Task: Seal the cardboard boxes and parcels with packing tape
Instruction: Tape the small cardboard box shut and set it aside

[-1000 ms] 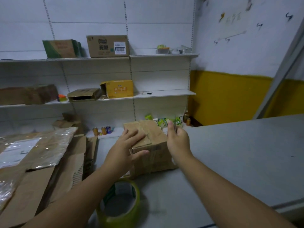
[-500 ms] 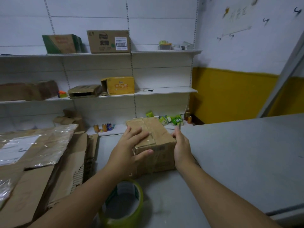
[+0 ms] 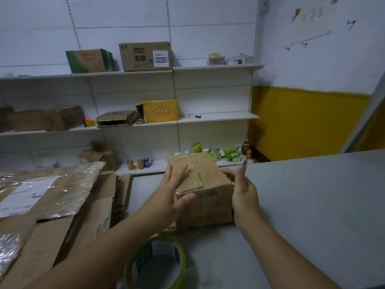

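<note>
Far left: flattened cardboard (image 3: 62, 236) and film-wrapped parcels (image 3: 52, 190) are stacked on the desk (image 3: 312, 205), none of it in play.

Left hand (image 3: 170, 190): released, not gripping. The fingers lie straight and flat on the top of the cardboard box (image 3: 208, 197), on its left half, and the thumb presses the near top edge. It's pinning the box down, I'd say.

The box sits on the desk between the two hands. Its long axis runs away from me, with the far end skewed slightly left. A glossy tape strip follows that axis down the middle of the top and looks to wrap over the near face.

Tape roll (image 3: 158, 261): flat on the desk with the core up, on my side of the box and close to it. It lies back toward me from both hands. The left forearm passes just beside it, so I judge the left hand to be nearer.

Right hand (image 3: 243, 195): against the box's right side with the fingers curled. A thin grey sliver (image 3: 244, 163) sticks up from them, so I read it as pinched. It's too blurred to name, possibly a cutter.

My read is that if another strip is needed, the reach is straight back and down, not sideways. To lay it crosswise I'd have to turn the box first.
</note>
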A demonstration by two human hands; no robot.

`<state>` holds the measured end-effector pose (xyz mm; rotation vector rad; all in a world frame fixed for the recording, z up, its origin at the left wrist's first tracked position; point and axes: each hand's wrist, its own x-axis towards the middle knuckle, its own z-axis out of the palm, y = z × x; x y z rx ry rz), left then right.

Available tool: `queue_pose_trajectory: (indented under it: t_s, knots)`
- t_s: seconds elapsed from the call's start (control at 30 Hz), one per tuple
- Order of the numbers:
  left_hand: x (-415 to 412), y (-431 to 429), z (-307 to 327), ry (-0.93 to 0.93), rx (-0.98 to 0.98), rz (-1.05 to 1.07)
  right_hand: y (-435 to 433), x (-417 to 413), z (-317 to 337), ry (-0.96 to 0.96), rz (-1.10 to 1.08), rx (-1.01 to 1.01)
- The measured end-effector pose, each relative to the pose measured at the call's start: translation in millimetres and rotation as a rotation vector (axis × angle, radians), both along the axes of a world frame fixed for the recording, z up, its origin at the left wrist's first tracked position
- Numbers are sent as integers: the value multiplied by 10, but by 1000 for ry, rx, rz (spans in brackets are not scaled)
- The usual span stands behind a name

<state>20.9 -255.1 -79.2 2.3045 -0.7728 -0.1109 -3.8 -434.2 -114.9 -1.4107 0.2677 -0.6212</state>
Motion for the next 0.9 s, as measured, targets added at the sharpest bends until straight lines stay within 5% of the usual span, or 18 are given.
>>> queue_pose_trajectory:
  t_s: [0.17,0.33,0.63,0.9]
  knots:
    - [90,33,-85,-320,367,140,36,11,-12,96,40,73]
    - [93,-6,39,-288,441,143,2,20,-28,78,-40,90]
    - [30,-3,92,-18,154,92,58,-106,-14,-43,-10,-127]
    - [-45,-74,125,408,-389,220,87,-83,-30,-9,-46,-159]
